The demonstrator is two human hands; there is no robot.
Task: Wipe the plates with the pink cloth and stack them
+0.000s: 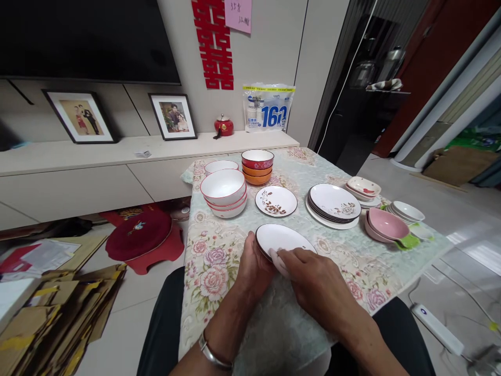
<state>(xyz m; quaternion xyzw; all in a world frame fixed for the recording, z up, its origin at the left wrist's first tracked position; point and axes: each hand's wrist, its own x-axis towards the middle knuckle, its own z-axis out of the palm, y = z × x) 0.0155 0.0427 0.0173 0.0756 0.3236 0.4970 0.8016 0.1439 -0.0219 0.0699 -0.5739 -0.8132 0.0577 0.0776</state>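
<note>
A white plate with a dark rim [284, 237] is held tilted above the near edge of the table. My left hand [256, 266] grips its left side from below, with the thumb at the rim. In my right hand [313, 274] a white cloth [279, 262] is pressed against the plate's near rim; the fingers are closed on it. Just beyond lies a white plate with a brown flower pattern [276, 201]. Further right stands a stack of dark-rimmed plates [334, 202]. White bowls with red rims [224, 190] are stacked to the left.
Orange and red bowls [257, 167] stand at the back of the floral tablecloth [213, 271]. Pink bowls [386, 225], heart-patterned dishes [364, 187] and small white bowls [407, 211] sit at the right. A red stool [141, 237] and flattened cardboard [58, 308] are on the floor to the left.
</note>
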